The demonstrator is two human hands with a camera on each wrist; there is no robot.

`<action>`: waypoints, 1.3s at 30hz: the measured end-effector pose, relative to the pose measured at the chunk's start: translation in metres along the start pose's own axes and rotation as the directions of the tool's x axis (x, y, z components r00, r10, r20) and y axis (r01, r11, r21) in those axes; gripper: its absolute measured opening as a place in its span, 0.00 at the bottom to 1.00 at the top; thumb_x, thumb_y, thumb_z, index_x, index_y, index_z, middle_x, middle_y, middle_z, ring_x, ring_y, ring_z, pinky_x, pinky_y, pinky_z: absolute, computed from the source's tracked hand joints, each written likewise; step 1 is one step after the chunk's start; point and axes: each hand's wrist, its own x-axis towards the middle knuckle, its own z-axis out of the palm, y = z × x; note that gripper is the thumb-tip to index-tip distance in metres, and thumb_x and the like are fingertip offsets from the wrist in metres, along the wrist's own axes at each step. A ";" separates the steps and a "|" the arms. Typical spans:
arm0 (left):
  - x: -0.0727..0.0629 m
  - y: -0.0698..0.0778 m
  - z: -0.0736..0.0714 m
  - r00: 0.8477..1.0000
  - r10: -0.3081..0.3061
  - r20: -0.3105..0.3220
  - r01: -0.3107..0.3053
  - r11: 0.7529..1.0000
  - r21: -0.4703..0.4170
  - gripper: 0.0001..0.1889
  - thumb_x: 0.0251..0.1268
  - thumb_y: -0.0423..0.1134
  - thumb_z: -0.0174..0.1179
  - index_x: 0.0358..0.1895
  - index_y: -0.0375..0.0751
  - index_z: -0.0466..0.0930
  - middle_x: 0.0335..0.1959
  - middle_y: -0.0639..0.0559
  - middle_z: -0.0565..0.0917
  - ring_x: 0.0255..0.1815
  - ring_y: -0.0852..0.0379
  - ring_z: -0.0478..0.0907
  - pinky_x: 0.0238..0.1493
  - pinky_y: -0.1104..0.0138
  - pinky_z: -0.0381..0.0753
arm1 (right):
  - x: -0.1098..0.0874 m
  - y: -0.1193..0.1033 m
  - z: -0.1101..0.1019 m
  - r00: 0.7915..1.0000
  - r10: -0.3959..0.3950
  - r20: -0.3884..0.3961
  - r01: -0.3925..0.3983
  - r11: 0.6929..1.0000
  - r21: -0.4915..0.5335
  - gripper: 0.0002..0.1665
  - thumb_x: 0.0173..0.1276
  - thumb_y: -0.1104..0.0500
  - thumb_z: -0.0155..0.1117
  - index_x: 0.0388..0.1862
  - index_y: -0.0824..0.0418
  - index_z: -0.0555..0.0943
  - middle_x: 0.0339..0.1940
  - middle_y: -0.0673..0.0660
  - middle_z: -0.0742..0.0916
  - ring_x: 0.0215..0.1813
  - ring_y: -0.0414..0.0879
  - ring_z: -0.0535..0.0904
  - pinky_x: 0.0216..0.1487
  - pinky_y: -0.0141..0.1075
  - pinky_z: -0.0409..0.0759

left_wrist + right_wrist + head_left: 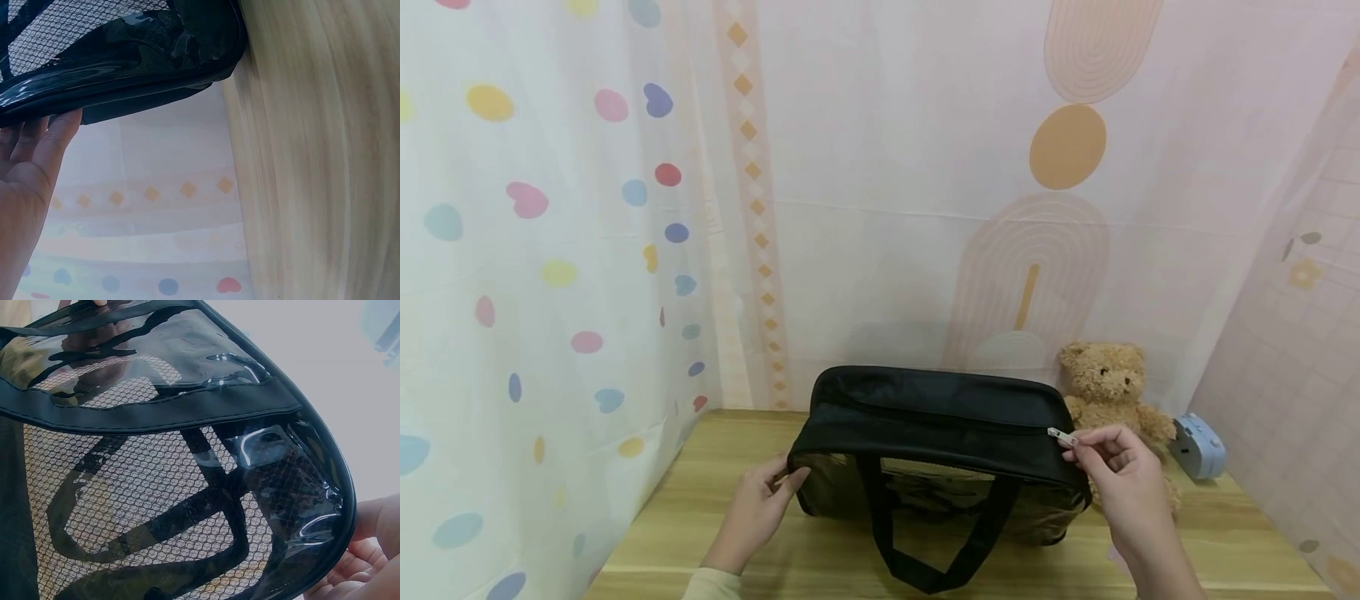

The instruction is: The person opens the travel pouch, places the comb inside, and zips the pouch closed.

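Nearest me, the strap handle point(878, 508) hangs at the front of the black bag point(925, 433), which stands on the wooden table point(722, 442). My left hand point(760, 500) pinches its left top corner; my right hand point(1123, 471) pinches the zipper pull point(1062, 436) near the right end. I take this as the zipper step: next calls for a steady corner while the pull slides. Behind sits a teddy bear point(1105, 375).

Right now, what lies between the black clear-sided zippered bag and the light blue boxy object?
In the head view, a tan plush teddy bear sits between the bag and the blue object, partly behind the right hand.
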 end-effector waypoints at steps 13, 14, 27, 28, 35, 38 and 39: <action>-0.003 0.001 -0.006 0.999 -0.010 -0.031 0.011 1.000 0.025 0.06 0.70 0.34 0.64 0.42 0.49 0.90 0.42 0.54 0.89 0.47 0.50 0.86 0.39 0.65 0.83 | -0.003 -0.006 0.016 0.999 0.029 -0.033 -0.031 0.997 -0.071 0.06 0.75 0.73 0.57 0.46 0.77 0.73 0.40 0.47 0.84 0.39 0.40 0.82 0.43 0.28 0.82; -0.003 0.001 -0.006 0.999 -0.010 -0.031 0.011 1.000 0.023 0.06 0.70 0.34 0.64 0.42 0.49 0.90 0.42 0.54 0.89 0.47 0.50 0.86 0.39 0.66 0.82 | -0.004 -0.006 0.017 0.999 0.029 -0.035 -0.032 0.996 -0.084 0.06 0.75 0.73 0.57 0.46 0.77 0.73 0.40 0.47 0.84 0.39 0.40 0.82 0.43 0.29 0.82; -0.006 -0.002 0.000 0.999 0.010 -0.036 -0.010 1.000 -0.019 0.09 0.69 0.34 0.65 0.47 0.49 0.90 0.46 0.53 0.89 0.49 0.49 0.86 0.42 0.65 0.84 | -0.008 -0.010 0.022 0.999 0.028 -0.025 -0.035 0.936 -0.351 0.04 0.77 0.70 0.55 0.45 0.70 0.76 0.48 0.52 0.84 0.39 0.37 0.80 0.37 0.31 0.80; -0.006 -0.002 0.001 0.999 0.012 -0.037 -0.013 1.000 -0.024 0.09 0.69 0.34 0.65 0.47 0.48 0.90 0.46 0.52 0.89 0.50 0.48 0.86 0.43 0.64 0.84 | -0.008 -0.011 0.022 0.999 0.037 -0.024 -0.043 0.929 -0.367 0.04 0.78 0.70 0.55 0.46 0.69 0.77 0.50 0.55 0.84 0.39 0.37 0.80 0.35 0.31 0.79; -0.006 0.002 0.003 0.999 -0.026 -0.018 0.025 0.999 -0.041 0.10 0.70 0.35 0.65 0.51 0.47 0.90 0.48 0.51 0.89 0.54 0.46 0.85 0.47 0.61 0.84 | -0.005 -0.018 0.027 0.998 0.052 -0.024 -0.057 0.877 -0.478 0.05 0.76 0.69 0.56 0.45 0.66 0.79 0.46 0.59 0.85 0.35 0.39 0.79 0.32 0.33 0.75; -0.005 0.002 0.002 1.000 -0.023 -0.019 0.022 0.999 -0.039 0.12 0.70 0.36 0.65 0.53 0.46 0.89 0.49 0.51 0.89 0.53 0.47 0.85 0.47 0.62 0.84 | -0.002 -0.026 0.032 0.999 0.047 0.014 -0.033 0.852 -0.522 0.05 0.75 0.69 0.57 0.44 0.65 0.80 0.43 0.58 0.86 0.35 0.39 0.80 0.33 0.33 0.76; -0.004 0.002 0.001 1.000 -0.020 -0.023 0.020 0.999 -0.035 0.12 0.70 0.36 0.65 0.53 0.46 0.89 0.49 0.52 0.89 0.53 0.47 0.85 0.46 0.63 0.84 | -0.001 -0.028 0.033 0.998 0.048 0.031 -0.025 0.848 -0.529 0.06 0.75 0.69 0.57 0.44 0.65 0.81 0.42 0.57 0.86 0.35 0.39 0.80 0.33 0.32 0.77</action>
